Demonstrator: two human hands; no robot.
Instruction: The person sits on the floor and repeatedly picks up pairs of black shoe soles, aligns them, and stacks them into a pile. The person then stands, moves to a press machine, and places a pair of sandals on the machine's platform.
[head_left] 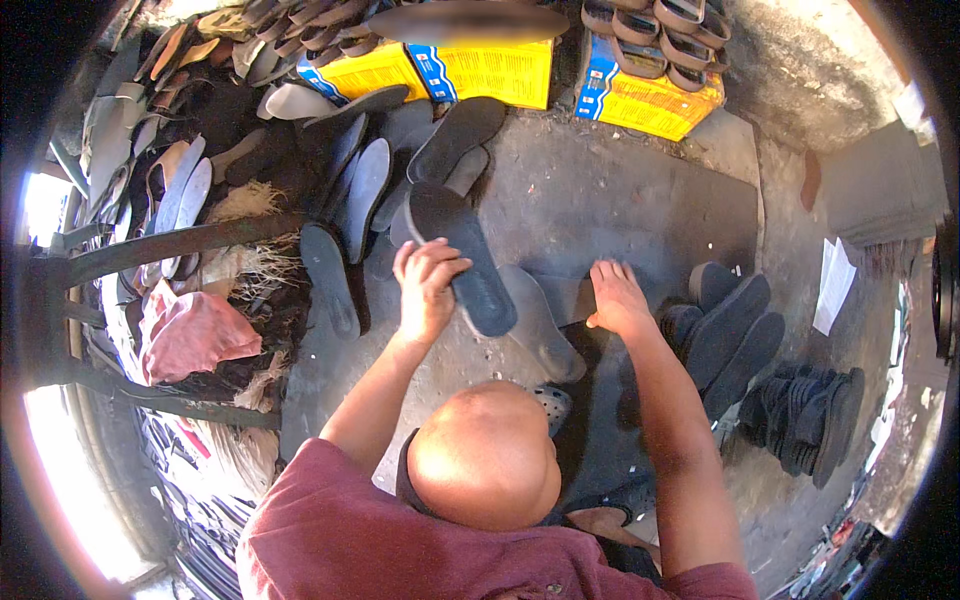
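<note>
Left hand [428, 290]: clamped on a dark shoe sole [487, 285], which is gripped along its left edge.
Held sole: slanted across the grip, its broad end pointed ahead of the fingers, its other end to the right of them.
Right hand [617, 300]: opened out, palm down, fingers stretched over the dark work surface [650, 195], well apart to the right of the grip.
Grey sole [550, 340]: seen between the two hands, partly covered by the held one.
Sole pile [455, 140]: heaped ahead of the grip, yellow boxes [495, 75] set farther beyond.
Pink cloth [195, 340]: draped well to the left of the grip.
Dark soles [725, 320]: grouped to the right of the right hand, strapped sandals [800, 415] stacked farther right.
</note>
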